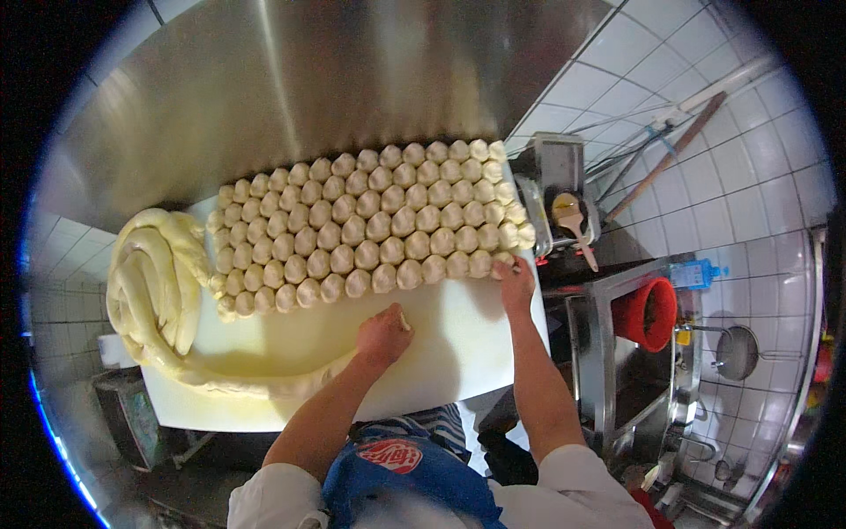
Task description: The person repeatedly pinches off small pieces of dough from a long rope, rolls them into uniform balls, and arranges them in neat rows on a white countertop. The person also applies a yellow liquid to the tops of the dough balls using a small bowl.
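Observation:
My left hand is closed around the end of a long pale dough rope, and a bit of dough shows at its thumb side. The rope curves left into a thick, glossy coil on the left part of the white board. Many small round dough pieces stand in close rows across the far part of the board. At the right end of the nearest row, my right hand pinches a dough piece, partly hidden by the fingers.
A steel panel rises behind the board. To the right are a metal container with a brush, a red bucket, a blue bottle and a strainer by the tiled wall. A wooden stick leans there.

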A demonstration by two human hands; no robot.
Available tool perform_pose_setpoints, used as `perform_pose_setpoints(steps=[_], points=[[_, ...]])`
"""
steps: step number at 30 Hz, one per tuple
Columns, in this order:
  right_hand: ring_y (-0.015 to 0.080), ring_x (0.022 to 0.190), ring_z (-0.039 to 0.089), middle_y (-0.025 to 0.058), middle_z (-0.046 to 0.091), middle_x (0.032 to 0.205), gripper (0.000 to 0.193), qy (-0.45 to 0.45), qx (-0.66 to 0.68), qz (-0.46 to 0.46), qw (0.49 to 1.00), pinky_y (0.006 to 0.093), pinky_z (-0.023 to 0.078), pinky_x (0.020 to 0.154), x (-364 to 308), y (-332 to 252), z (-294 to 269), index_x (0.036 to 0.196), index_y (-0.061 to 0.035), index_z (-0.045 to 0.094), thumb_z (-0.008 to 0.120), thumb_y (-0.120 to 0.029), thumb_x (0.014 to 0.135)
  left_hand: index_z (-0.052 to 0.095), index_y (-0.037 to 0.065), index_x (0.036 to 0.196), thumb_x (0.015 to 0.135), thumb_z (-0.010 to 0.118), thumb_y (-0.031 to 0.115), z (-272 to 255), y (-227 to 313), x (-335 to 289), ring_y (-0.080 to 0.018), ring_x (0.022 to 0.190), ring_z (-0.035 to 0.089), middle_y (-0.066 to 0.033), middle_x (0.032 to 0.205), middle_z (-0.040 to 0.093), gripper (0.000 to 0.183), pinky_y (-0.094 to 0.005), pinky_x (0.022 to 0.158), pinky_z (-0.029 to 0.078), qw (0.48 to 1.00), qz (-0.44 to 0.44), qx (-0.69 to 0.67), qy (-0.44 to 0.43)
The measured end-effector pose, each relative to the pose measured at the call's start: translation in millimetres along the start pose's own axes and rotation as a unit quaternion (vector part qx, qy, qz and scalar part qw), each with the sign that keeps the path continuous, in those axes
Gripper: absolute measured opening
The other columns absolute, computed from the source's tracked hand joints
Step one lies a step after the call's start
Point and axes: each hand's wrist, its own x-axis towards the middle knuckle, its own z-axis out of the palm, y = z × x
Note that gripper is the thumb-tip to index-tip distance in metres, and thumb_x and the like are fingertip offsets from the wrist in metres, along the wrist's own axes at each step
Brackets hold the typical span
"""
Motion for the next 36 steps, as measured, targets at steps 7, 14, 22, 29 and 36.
perform_pose_setpoints(steps=[7,14,22,29,36], points=[[0.0327,0.114,0.060,0.0237,0.063,0.119,0.077,0.158,-0.107,-0.112,0.975,0.0441,0.049,0.096,-53,-69,5,0.131,0.0095,0.054,0.080,-0.046,0.084,0.058,0.004,0.114,0.084,0.073,0.044,-16,9,-14,-0.0417,0.100,0.068,-0.0213,0.107,0.070,0.052,-0.0511,0.089,0.054,0.999,0.011,-0.002,-0.046],[0.0367,0.096,0.069,0.0239,0.072,0.099,0.044,-0.194,-0.029,-0.020,0.980,0.0450,0.052,0.089,-250,-117,67,0.110,0.0029,0.072,0.060,-0.038,0.098,0.044,0.007,0.141,0.082,0.079,0.034,-29,-40,-75,-0.0420,0.109,0.066,-0.0255,0.121,0.065,0.074,-0.0490,0.093,0.054,0.973,0.224,-0.045,-0.009],[0.0433,0.096,0.069,0.0264,0.072,0.098,0.032,-0.073,-0.049,-0.076,0.993,0.0469,0.053,0.086,-268,-168,34,0.099,0.0018,0.072,0.056,-0.026,0.095,0.049,0.005,0.122,0.095,0.057,0.027,-18,-9,-79,-0.0403,0.090,0.072,-0.0248,0.100,0.072,0.036,-0.0507,0.080,0.057,0.988,0.150,-0.042,0.014],[0.0275,0.078,0.068,0.0166,0.070,0.084,0.032,-0.110,-0.156,-0.330,0.925,0.0383,0.054,0.071,-207,-92,54,0.098,-0.0029,0.072,0.069,-0.033,0.088,0.061,0.006,0.104,0.093,0.058,0.025,-17,-26,-21,-0.0398,0.102,0.070,-0.0240,0.106,0.072,0.022,-0.0500,0.083,0.057,0.998,0.043,0.044,-0.031],[0.0199,0.096,0.064,0.0082,0.065,0.112,0.046,0.095,0.124,0.004,0.988,0.0364,0.056,0.077,-40,-12,-44,0.133,-0.0054,0.054,0.069,-0.014,0.091,0.058,0.005,0.101,0.086,0.066,0.030,-9,-31,-11,-0.0419,0.095,0.070,-0.0221,0.100,0.071,0.031,-0.0524,0.083,0.055,0.997,-0.045,0.065,-0.001]])
